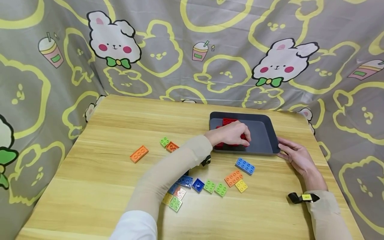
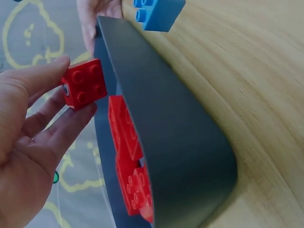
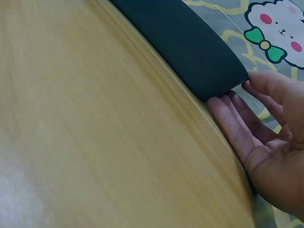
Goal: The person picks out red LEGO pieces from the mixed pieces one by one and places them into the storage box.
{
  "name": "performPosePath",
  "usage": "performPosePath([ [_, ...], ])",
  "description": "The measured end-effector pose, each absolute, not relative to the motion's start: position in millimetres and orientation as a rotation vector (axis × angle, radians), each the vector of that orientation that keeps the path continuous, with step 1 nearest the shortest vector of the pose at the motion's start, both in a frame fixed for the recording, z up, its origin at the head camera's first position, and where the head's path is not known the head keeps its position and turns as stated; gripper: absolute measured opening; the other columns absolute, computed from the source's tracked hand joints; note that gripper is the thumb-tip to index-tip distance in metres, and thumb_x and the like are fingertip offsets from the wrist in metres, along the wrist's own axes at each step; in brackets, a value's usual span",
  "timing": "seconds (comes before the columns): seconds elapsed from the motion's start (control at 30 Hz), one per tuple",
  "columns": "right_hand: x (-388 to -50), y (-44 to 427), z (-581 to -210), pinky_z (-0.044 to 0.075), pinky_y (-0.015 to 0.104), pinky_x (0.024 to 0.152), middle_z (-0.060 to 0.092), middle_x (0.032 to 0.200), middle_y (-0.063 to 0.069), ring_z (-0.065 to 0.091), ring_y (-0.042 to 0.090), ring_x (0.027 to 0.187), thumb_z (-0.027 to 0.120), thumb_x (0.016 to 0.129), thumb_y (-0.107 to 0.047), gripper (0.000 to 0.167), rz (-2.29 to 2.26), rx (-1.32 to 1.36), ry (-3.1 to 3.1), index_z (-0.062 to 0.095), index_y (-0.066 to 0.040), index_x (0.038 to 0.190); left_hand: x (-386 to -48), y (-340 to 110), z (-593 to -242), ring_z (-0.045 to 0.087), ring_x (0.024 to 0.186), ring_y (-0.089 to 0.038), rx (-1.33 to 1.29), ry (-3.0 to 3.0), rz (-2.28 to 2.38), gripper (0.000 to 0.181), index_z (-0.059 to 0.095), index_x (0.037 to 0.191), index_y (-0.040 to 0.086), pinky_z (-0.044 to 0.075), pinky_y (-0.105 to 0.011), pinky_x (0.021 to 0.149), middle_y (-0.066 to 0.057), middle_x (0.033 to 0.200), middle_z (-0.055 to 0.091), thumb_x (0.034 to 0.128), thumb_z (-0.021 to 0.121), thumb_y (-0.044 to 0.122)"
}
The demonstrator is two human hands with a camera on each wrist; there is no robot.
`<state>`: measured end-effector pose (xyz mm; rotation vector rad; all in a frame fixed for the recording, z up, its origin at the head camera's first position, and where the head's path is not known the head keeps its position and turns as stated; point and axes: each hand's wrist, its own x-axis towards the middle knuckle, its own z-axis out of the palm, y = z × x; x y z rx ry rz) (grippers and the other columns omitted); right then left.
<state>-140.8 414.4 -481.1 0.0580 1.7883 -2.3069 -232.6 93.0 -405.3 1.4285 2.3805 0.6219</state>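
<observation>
My left hand (image 1: pixel 233 133) is over the left part of a dark grey tray (image 1: pixel 264 133). In the left wrist view it pinches a red toy brick (image 2: pixel 88 83) between thumb and fingers, studs facing the camera. More red bricks (image 2: pixel 124 128) lie inside the tray along its near wall; in the head view the hand partly covers them. At the tray's right near corner, my right hand (image 1: pixel 297 156) holds the tray by its outside wall. The right wrist view shows the thumb and fingers (image 3: pixel 232 121) against the tray's end (image 3: pixel 190 52).
In front of the tray lie a blue brick (image 1: pixel 245 166), an orange brick (image 1: pixel 233 178) and a yellow brick (image 1: pixel 241 186). Green bricks (image 1: pixel 220 189) and a dark blue brick (image 1: pixel 198 185) are further left. Another orange brick (image 1: pixel 139 154) lies apart at left. A patterned curtain (image 1: pixel 168 50) surrounds the wooden table (image 1: pixel 99 173).
</observation>
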Motion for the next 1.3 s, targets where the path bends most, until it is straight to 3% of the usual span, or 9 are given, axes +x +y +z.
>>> performPosePath([
  [0.33,-140.9,414.7,-481.7,0.064,0.027,0.085,0.077,0.124,-0.012,0.077,0.006,0.106,0.056,0.105,0.005,0.038,-2.316,0.051,1.764,0.074,-0.013,0.133,-237.8,112.3,-411.4,0.068,0.104,-0.009,1.43,2.357,0.514,0.017,0.083,0.111,0.017,0.052,-0.017,0.093,0.004,0.112,0.08,0.0994,0.075,0.027],
  [1.3,-140.6,414.4,-481.9,0.064,0.027,0.086,0.077,0.124,-0.012,0.076,0.006,0.107,0.057,0.104,0.005,0.038,-2.316,0.045,1.77,0.074,-0.012,0.134,-236.1,125.7,-414.3,0.069,0.102,-0.008,1.407,2.359,0.331,0.013,0.083,0.107,0.018,0.054,-0.019,0.091,0.005,0.111,0.079,0.0976,0.077,0.025],
])
